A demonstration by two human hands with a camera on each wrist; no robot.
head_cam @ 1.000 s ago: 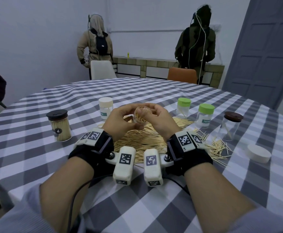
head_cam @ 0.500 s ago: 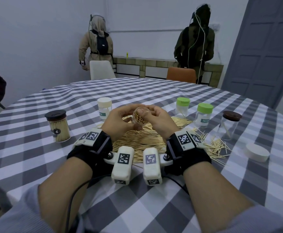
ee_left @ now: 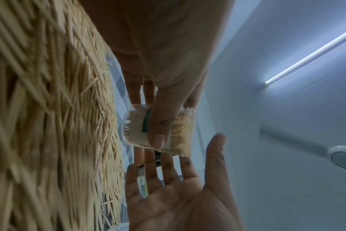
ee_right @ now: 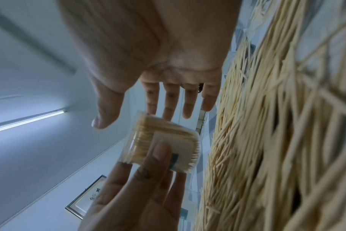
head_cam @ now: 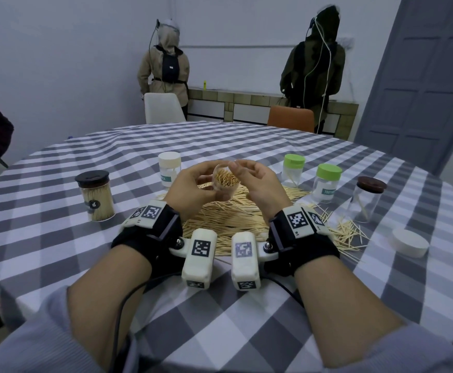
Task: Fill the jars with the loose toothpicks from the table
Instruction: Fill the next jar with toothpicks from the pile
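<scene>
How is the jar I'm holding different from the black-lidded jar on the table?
The held jar has no lid and its mouth is open; the black-lidded jar is capped. The held jar is gripped by the left hand above the toothpick pile and tilted toward the camera; the black-lidded jar stands upright on the tablecloth, apart from the pile. The right hand is open beside the held jar. Both are clear and packed with toothpicks.
</scene>
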